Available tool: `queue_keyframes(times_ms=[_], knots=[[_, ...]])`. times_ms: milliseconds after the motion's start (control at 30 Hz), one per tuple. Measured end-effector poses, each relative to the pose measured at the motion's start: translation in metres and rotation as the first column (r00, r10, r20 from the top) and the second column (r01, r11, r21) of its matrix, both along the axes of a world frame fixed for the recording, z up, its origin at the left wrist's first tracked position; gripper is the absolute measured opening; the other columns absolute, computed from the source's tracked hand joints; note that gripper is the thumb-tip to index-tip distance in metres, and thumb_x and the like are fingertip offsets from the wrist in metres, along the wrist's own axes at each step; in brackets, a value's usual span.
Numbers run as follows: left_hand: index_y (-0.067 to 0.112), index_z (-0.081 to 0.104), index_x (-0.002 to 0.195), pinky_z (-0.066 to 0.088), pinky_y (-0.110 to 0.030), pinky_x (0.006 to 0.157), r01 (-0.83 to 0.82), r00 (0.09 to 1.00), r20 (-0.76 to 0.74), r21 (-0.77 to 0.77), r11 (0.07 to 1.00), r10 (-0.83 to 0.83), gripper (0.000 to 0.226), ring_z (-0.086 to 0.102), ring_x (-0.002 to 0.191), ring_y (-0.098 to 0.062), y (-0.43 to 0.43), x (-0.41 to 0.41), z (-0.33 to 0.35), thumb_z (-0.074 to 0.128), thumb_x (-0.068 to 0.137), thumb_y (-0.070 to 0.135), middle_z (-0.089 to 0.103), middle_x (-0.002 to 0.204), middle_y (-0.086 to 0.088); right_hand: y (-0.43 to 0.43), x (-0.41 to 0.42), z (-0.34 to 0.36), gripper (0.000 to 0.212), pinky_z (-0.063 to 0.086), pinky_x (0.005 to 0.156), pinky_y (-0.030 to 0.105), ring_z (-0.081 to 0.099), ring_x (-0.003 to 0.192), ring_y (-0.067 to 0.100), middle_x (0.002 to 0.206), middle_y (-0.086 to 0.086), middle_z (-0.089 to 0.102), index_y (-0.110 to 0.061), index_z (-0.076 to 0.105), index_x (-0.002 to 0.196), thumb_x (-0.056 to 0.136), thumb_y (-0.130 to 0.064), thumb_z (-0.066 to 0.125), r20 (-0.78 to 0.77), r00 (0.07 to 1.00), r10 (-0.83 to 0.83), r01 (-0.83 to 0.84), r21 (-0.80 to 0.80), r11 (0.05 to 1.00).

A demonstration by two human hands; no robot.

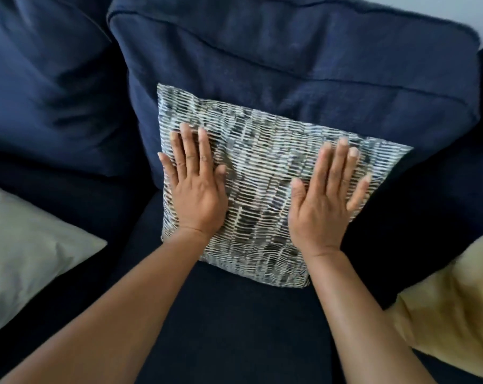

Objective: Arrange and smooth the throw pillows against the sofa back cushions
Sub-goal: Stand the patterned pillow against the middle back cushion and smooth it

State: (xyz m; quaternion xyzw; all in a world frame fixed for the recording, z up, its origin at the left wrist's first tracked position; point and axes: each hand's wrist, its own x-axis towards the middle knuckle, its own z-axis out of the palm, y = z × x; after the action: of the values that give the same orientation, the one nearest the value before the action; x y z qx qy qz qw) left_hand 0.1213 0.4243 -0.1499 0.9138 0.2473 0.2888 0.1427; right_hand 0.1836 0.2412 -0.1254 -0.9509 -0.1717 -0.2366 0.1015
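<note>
A throw pillow (257, 173) with a black, grey and cream dashed pattern leans against the navy back cushion (290, 56) of the sofa, its lower edge resting on the seat. My left hand (196, 184) lies flat on the pillow's left half, fingers spread and pointing up. On the right half my right hand (329, 195) presses flat the same way. Neither hand grips anything. Both forearms reach in from the bottom of the view.
A pale green-grey pillow (27, 250) lies on the seat at the left. At the right edge sits a mustard-yellow pillow (456, 306). A second navy back cushion (40, 79) fills the upper left. The dark seat cushion (234, 328) spreads below the patterned pillow.
</note>
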Motion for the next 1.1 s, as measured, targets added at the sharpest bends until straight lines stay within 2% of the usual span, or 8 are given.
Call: queue_keyframes(times_ms=[67,167,300,467,533,667,800,1100], knots=[[0.004,0.02,0.159,-0.007,-0.053,0.123,0.112,0.992,0.047,0.049,0.993,-0.114,0.059,0.001,0.154,-0.038,-0.022,0.0,0.011,0.027,0.107,0.032,0.009,0.166,-0.018,0.022,-0.005,0.005,0.062,-0.003,0.121,0.052,0.009,0.154,0.028,0.166,0.01,0.009,-0.015,0.015,0.159,0.105,-0.042,0.03,0.029,0.988,0.152,-0.151,-0.032,0.988],[0.012,0.025,0.159,-0.008,-0.051,0.124,0.255,0.966,-0.088,0.128,0.958,-0.245,0.058,0.001,0.154,-0.027,-0.032,0.007,0.004,0.025,0.107,0.037,0.014,0.167,-0.011,0.03,0.005,-0.003,0.06,-0.007,0.122,0.049,0.004,0.155,0.023,0.168,0.007,0.008,-0.022,0.015,0.16,0.105,-0.042,0.031,-0.035,0.972,0.231,-0.233,-0.126,0.964],[0.022,0.01,0.162,-0.005,-0.056,0.123,0.18,0.952,-0.272,0.128,0.975,-0.14,0.062,-0.005,0.156,-0.025,0.013,0.008,-0.006,0.015,0.106,0.048,0.005,0.17,-0.004,-0.021,0.031,-0.009,0.059,-0.004,0.122,0.053,-0.001,0.155,0.023,0.169,0.004,0.003,-0.026,0.007,0.16,0.106,-0.045,0.024,-0.102,0.993,0.06,-0.077,-0.165,0.983],[0.013,0.016,0.161,-0.003,-0.061,0.122,0.104,0.985,-0.149,0.139,0.985,-0.083,0.061,0.002,0.155,-0.038,0.024,0.006,0.027,0.025,0.108,0.041,0.007,0.168,-0.013,-0.035,0.025,0.014,0.061,0.003,0.121,0.058,0.004,0.155,0.028,0.168,0.009,0.006,-0.017,0.01,0.16,0.106,-0.04,0.027,-0.043,0.994,-0.099,0.098,-0.015,0.995],[0.011,0.022,0.16,-0.003,-0.059,0.123,0.221,0.973,-0.119,0.211,0.952,-0.199,0.059,0.007,0.154,-0.041,0.002,0.017,0.038,0.03,0.107,0.035,0.012,0.167,-0.014,-0.012,0.014,0.023,0.062,0.0,0.121,0.055,0.006,0.155,0.028,0.167,0.01,0.006,-0.015,0.013,0.16,0.106,-0.042,0.029,0.002,1.0,0.018,-0.018,-0.004,1.0],[0.016,0.017,0.162,-0.013,-0.048,0.123,0.317,0.931,-0.254,0.197,0.928,-0.264,0.059,0.001,0.156,-0.031,-0.009,0.037,0.036,0.023,0.108,0.038,0.01,0.169,-0.007,0.015,0.007,0.01,0.061,-0.006,0.122,0.05,0.005,0.155,0.025,0.168,0.007,0.007,-0.02,0.017,0.16,0.105,-0.042,0.033,-0.053,0.939,0.339,-0.342,-0.209,0.916],[0.022,0.003,0.163,-0.014,-0.049,0.123,0.26,0.904,-0.4,0.23,0.938,-0.153,0.06,-0.008,0.156,-0.027,0.035,0.026,0.03,0.015,0.107,0.043,0.0,0.17,-0.004,-0.026,0.035,0.002,0.064,-0.019,0.119,0.046,-0.005,0.155,0.022,0.169,0.003,-0.002,-0.025,0.004,0.16,0.105,-0.047,0.027,-0.14,0.974,0.176,-0.206,-0.238,0.949],[0.015,-0.005,0.161,-0.011,-0.057,0.121,0.047,0.868,-0.495,0.168,0.985,0.043,0.068,-0.017,0.154,-0.031,0.032,-0.003,0.071,0.006,0.105,0.052,-0.013,0.168,-0.011,-0.06,0.012,0.038,0.066,-0.006,0.12,0.054,-0.011,0.154,0.024,0.168,0.005,-0.007,-0.021,0.001,0.16,0.104,-0.053,0.017,-0.291,0.955,-0.049,0.005,-0.151,0.989]])
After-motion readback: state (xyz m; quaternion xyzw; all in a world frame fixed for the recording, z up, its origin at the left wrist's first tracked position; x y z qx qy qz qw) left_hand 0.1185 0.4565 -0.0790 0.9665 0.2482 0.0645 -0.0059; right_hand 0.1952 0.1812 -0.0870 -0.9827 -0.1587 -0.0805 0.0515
